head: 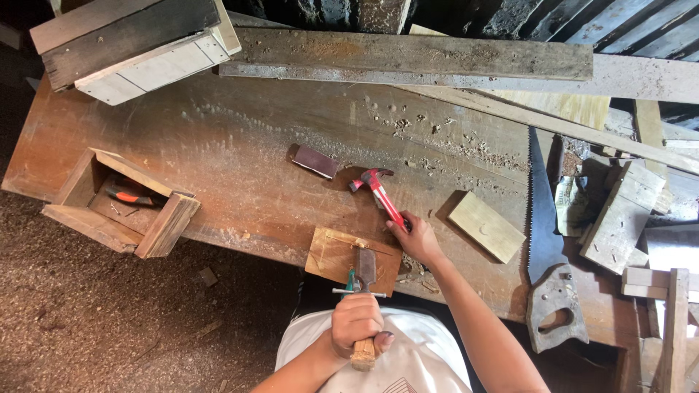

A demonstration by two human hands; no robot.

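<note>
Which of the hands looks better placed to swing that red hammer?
The right hand, probably: it already grips the red hammer by its handle on the workbench. The left hand is wrapped around a wooden-handled chisel set on a small board.

L hand (355, 322) grips wooden-handled tool (364, 306) over small board (352, 260) — R hand (415, 236) on red hammer (380, 191), workbench (240, 167).

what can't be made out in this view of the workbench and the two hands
- Wooden handle in the left hand: the fingers hide most of it, head view.
- Red-handled claw hammer: the right hand covers its grip end.
- Open wooden box: small items beside the orange-handled tool are too small to identify.
- Rusty hand saw: blade tip lost under the planks.
</note>
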